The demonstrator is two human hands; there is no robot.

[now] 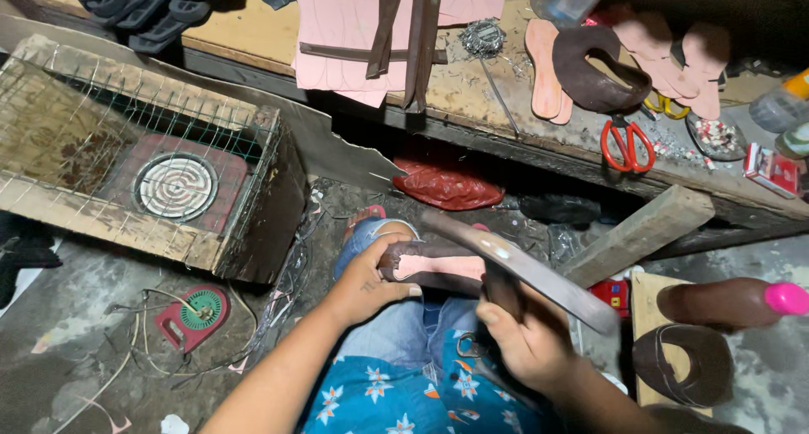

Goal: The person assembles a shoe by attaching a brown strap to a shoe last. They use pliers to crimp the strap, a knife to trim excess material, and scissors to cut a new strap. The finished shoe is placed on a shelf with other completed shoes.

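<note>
hands: left (371,275) grips brown shoe upper (434,264) | right (522,337) grips flat bar (522,270) | red-white box (771,169) on bench

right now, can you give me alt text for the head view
Seen from above, a seated person's left hand steadies a brown and pink shoe piece on the knee while the right hand holds a long flat metal tool over it. Red-handled scissors and pink insoles lie on the workbench; a wire-topped wooden box stands at left.

Blue flower-print shirt (396,400), denim jeans (396,333)
</note>
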